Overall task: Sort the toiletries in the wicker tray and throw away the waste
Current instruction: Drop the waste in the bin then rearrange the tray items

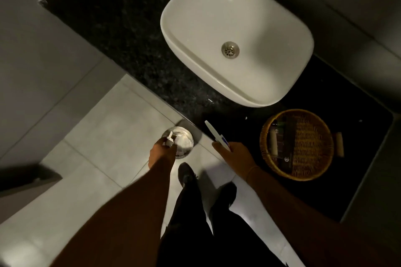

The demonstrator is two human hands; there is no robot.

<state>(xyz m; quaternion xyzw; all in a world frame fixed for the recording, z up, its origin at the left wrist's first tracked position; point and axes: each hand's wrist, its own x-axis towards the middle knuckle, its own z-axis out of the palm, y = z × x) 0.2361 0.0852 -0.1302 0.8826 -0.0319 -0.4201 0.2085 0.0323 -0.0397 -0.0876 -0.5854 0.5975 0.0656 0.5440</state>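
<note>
My left hand [161, 151] is pinched on crumpled waste [170, 138] right over the open bin [183, 136], so it drops straight onto the white rubbish below. My right hand [233, 157] is closed around a toothbrush [216, 134], saved for the wicker tray [269, 154] beside those fingers, holding dark bottles, I think.

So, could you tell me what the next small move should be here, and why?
Probably open the left hand and let the crumpled scrap fall into the bin. The scrap is already held over the open bin on the floor, which seems to hold other pale waste. The right hand holds a white tube over the counter beside the wicker tray, so sorting can follow.
</note>
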